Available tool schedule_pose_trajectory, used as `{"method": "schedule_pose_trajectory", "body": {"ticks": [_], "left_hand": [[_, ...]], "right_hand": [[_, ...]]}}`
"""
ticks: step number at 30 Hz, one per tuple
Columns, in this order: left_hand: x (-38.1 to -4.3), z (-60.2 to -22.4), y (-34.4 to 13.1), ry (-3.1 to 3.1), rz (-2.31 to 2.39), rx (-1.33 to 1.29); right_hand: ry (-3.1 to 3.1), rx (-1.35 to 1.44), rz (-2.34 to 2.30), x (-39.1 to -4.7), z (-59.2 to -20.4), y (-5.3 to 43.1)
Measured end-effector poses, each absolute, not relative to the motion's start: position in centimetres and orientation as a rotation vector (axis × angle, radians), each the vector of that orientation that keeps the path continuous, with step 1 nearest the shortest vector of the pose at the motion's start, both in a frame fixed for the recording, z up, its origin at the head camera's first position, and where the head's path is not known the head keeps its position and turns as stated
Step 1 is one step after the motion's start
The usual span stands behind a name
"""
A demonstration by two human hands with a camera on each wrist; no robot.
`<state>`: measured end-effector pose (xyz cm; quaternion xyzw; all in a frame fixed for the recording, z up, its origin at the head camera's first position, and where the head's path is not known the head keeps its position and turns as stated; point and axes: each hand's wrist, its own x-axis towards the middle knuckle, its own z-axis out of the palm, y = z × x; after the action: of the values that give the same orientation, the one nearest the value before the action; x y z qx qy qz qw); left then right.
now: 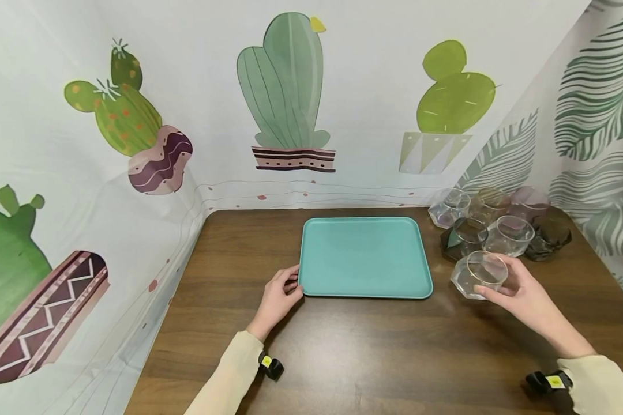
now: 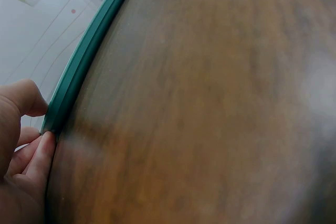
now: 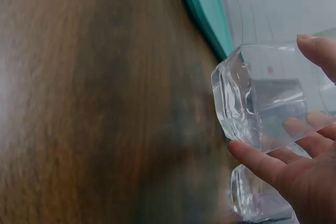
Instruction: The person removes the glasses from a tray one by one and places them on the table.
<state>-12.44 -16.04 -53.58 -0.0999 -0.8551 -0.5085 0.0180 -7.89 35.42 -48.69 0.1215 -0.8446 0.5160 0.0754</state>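
Note:
A turquoise rectangular tray lies flat on the table. My left hand holds it at the near left corner, thumb and fingers against the rim. To the right of the tray, my right hand grips a clear drinking glass with a thick faceted base, thumb on one side and fingers on the other. The glass is upright, its mouth upward; whether its base touches the table I cannot tell. Just behind it stand several similar glasses, among them a clear one and a dark grey one.
At the back right, more tinted glasses stand close together, including an amber one, a purple one and a dark one. The brown wooden table meets a cactus-printed wall cloth at the back.

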Motion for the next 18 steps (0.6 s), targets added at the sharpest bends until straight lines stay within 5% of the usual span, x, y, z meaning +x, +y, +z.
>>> {"method": "schedule_pose_trajectory", "body": {"ticks": [18], "left_hand": [[-12.4, -53.4, -15.9, -2.666, -1.584, -0.298]], "right_hand": [[-2.561, 0.286, 1.522, -8.1, -49.8, 36.6]]}}
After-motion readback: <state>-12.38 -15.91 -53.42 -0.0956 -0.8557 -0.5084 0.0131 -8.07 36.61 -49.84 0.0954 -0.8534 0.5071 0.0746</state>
